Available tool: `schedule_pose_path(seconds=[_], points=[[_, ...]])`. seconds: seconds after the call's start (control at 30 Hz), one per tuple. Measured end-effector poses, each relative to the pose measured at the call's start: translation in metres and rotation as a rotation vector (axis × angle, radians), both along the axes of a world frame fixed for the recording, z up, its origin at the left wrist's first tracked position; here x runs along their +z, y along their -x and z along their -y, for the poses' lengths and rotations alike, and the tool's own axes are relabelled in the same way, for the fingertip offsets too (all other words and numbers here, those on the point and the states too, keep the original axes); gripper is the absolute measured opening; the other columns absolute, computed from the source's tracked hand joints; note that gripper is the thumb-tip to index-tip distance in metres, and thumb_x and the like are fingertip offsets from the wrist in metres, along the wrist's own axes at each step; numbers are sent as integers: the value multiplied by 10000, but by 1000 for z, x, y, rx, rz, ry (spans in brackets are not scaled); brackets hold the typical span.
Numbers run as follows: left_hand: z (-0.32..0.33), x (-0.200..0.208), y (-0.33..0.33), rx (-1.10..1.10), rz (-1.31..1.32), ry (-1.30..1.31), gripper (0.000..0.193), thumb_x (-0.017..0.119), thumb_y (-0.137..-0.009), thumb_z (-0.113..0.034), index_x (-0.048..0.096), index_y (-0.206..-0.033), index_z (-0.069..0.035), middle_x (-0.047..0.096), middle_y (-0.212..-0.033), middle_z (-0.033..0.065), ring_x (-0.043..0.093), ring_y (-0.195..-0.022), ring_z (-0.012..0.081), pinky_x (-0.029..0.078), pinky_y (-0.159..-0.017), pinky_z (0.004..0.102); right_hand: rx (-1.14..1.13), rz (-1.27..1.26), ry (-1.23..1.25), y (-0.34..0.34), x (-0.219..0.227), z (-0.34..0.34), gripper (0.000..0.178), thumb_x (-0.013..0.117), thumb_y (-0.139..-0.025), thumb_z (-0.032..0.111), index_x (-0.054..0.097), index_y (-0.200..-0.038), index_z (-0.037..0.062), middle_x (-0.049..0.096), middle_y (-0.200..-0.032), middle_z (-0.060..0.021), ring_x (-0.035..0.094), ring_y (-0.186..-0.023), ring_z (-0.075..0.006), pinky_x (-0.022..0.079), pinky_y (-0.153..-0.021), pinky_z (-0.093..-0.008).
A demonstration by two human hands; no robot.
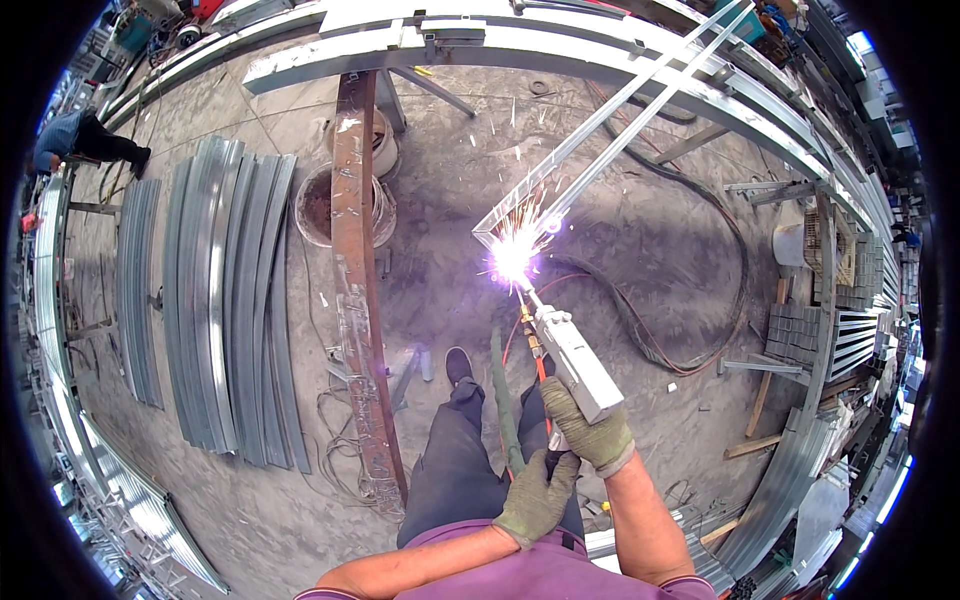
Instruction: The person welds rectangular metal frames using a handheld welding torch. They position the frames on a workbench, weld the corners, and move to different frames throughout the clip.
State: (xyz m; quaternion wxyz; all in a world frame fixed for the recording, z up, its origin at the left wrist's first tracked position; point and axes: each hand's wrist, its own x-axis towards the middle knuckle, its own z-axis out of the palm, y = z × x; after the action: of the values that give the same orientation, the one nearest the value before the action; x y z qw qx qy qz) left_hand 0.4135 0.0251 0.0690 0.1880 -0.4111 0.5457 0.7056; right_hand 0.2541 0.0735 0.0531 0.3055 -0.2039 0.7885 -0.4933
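Note:
Both my hands wear green work gloves. My right hand (592, 430) is wrapped around the rear of a white, box-bodied welding gun (578, 365), which points away from me. Just below it, to the left, my left hand (540, 498) closes on the gun's dark grip, its fingers partly hidden. At the nozzle a bright violet-white arc (514, 258) throws orange sparks. The glare covers the near end of a narrow metal frame (640, 122) made of two long bars, whose far end crosses a beam. A hose with brass fittings (531, 335) runs beside the nozzle.
Stacked metal channels (210, 300) lie at left. A rusty beam (355, 250) runs beside my legs, next to buckets (316, 205). Thick black hose (740, 270) loops across the floor at right. A long steel beam (500, 42) spans the far side. Another person (85, 138) is at far left.

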Motion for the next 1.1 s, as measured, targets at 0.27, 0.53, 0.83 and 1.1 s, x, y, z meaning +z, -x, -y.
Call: schedule_pose_path(seconds=[0.27, 0.53, 0.83, 1.1], points=[[-9, -5, -3, -13, 7, 19, 608, 569, -1142, -569, 657, -1224, 27, 776, -1009, 210, 764, -974, 375, 563, -869, 485, -115, 281, -160, -6, 0, -2, 370, 860, -998, 239, 785, -1308, 52, 837, -1074, -93, 813, -972, -187, 631, -816, -351], [-2, 6, 9, -184, -18, -70, 577, 577, -1160, -507, 633, -1309, 47, 769, -1079, 187, 742, -977, 285, 570, -867, 435, -287, 214, 21, -12, 18, -27, 409, 859, -1002, 174, 724, -1351, 9, 781, -1076, -35, 711, -921, -102, 597, -789, -314], [-28, -11, 12, -177, -209, -5, 486, 597, -1167, -430, 624, -1305, 34, 759, -1067, 147, 717, -969, 253, 555, -873, 401, -402, 235, 151, -7, 21, -50, 342, 807, -1008, 55, 701, -1332, 31, 700, -985, 4, 636, -771, -75, 524, -648, -267], [-57, -50, 28, -158, -256, -70, 445, 690, -1127, -394, 623, -1278, 19, 734, -1017, 109, 673, -911, 182, 544, -834, 370, -415, 321, 119, 16, 10, -83, 313, 786, -1006, 56, 725, -1311, 22, 726, -1027, -9, 666, -837, -91, 569, -697, -300]])
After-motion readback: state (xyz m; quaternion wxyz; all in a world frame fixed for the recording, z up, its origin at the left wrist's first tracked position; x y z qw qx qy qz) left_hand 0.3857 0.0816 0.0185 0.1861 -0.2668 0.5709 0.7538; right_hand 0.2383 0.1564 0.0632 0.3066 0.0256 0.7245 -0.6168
